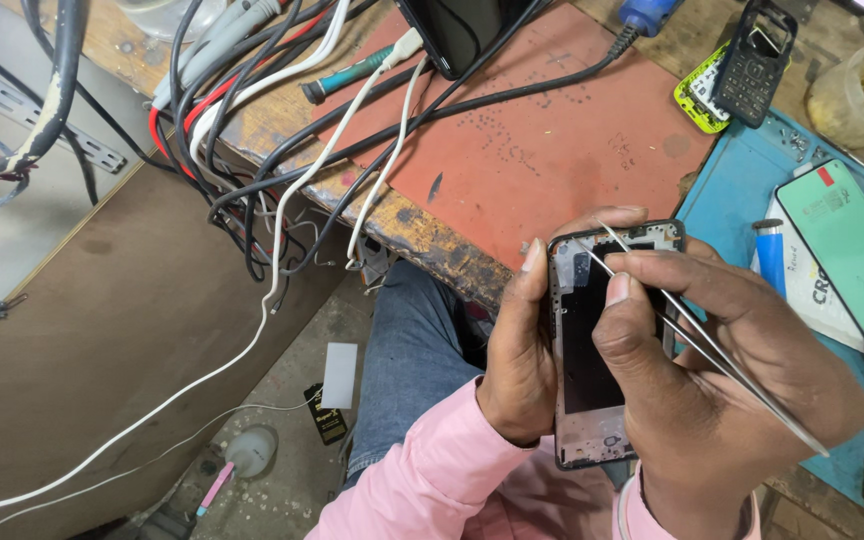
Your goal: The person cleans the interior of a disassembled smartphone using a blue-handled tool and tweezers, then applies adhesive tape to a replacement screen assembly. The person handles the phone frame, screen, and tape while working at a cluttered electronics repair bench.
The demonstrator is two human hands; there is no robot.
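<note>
One screwdriver (352,72) lies among a tangle of cables (252,120), too many to count. The left hand (517,350) wraps one opened phone (592,350) above the lap, at the bench edge. The right hand (712,360) pinches one pair of tweezers (712,350), hiding the phone's right side. One keypad phone (752,60), one green screen sheet (852,260), partly cut off.

I count one opened phone frame (592,340) between my fingers, one pair of tweezers (712,350), two keypad phones (742,75) beyond them.
</note>
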